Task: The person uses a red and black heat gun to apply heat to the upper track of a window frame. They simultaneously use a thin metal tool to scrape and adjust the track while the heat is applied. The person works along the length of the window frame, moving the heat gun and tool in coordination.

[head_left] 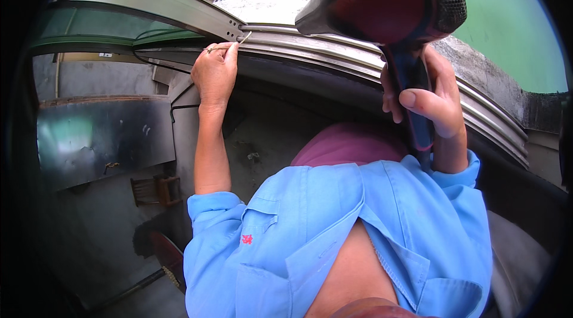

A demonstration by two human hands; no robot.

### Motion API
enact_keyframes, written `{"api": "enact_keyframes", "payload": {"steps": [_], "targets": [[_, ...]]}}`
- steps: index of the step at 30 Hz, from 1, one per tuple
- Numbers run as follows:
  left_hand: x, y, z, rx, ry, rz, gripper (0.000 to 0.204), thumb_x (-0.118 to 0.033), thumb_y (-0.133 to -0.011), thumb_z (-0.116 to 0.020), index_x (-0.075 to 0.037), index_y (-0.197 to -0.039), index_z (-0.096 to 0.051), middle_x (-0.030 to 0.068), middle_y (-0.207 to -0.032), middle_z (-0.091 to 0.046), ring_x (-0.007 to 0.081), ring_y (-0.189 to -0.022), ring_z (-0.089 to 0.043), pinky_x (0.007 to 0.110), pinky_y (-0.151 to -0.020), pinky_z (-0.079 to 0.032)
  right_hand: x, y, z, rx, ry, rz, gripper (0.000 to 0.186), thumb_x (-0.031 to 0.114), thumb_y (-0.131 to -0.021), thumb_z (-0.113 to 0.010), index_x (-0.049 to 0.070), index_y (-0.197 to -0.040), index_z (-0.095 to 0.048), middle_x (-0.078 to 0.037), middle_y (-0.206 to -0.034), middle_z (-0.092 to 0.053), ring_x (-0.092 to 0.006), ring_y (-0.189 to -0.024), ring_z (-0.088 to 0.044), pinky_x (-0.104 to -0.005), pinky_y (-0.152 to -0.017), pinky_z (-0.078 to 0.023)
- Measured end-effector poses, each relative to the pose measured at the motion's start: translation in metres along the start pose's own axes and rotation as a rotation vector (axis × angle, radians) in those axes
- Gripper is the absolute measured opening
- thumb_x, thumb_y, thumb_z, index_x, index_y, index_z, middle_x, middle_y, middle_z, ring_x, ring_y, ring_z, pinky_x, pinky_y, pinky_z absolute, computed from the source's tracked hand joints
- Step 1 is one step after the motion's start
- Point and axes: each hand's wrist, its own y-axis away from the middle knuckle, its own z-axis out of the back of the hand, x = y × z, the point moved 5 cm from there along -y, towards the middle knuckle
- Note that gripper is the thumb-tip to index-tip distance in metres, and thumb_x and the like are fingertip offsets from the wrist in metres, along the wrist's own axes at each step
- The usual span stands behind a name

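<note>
Glossy red hairdryer [382, 1] in right hand [433, 100].

Two hands are in view: the left hand [215, 73] and the right hand [433, 100]. One hair dryer [388, 1], dark red and black, with one mesh grille at its back. One small pale sliver [245, 37] sits at the left fingertips; what it is cannot be told. One curved metal frame [179, 7] carries several parallel grooved rails, perhaps three. One ring [209, 50] on a left finger. One blue shirt [334, 228], with one small red mark on its pocket.
</note>
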Motion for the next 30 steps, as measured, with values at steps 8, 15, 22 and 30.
{"api": "enact_keyframes", "payload": {"steps": [8, 15, 22, 30], "targets": [[-0.008, 0.005, -0.018, 0.019, 0.827, 0.108, 0.016, -0.010, -0.084, -0.068, 0.006, -0.087, -0.070, 0.0057, -0.083, -0.069, 0.0086, -0.075, -0.060, 0.021, -0.070, -0.046, 0.000, 0.005, 0.002, 0.007, 0.011, -0.012, 0.052, 0.020, -0.066, -0.067, -0.005, -0.109, -0.050, -0.008, -0.075, -0.056, -0.0123, -0.055, -0.056, -0.0236, -0.049, -0.047], [0.003, -0.003, 0.008, -0.064, 0.599, 0.053, 0.017, -0.012, -0.084, -0.068, 0.005, -0.087, -0.069, 0.0076, -0.081, -0.069, 0.0108, -0.071, -0.061, 0.022, -0.068, -0.046, 0.002, 0.008, 0.002, -0.024, 0.006, -0.007, 0.052, 0.018, -0.067, -0.066, -0.005, -0.110, -0.050, -0.008, -0.076, -0.056, -0.0121, -0.056, -0.056, -0.0236, -0.049, -0.047], [0.003, -0.003, -0.016, -0.014, 0.363, -0.059, 0.017, -0.019, -0.083, -0.067, -0.002, -0.084, -0.071, 0.0064, -0.080, -0.067, 0.0190, -0.071, -0.064, 0.029, -0.065, -0.048, -0.003, -0.002, -0.004, 0.063, -0.008, 0.001, 0.046, 0.013, -0.070, -0.064, -0.005, -0.110, -0.050, -0.008, -0.075, -0.056, -0.0117, -0.056, -0.056, -0.0239, -0.050, -0.047], [-0.010, -0.018, 0.006, 0.067, -0.083, -0.160, 0.019, -0.027, -0.084, -0.062, -0.012, -0.080, -0.072, 0.0033, -0.085, -0.067, 0.0250, -0.076, -0.064, 0.035, -0.066, -0.050, -0.005, -0.014, -0.010, 0.037, -0.049, -0.003, 0.041, 0.012, -0.071, -0.065, -0.004, -0.106, -0.051, -0.007, -0.076, -0.055, -0.0125, -0.055, -0.056, -0.0251, -0.050, -0.047]]}}
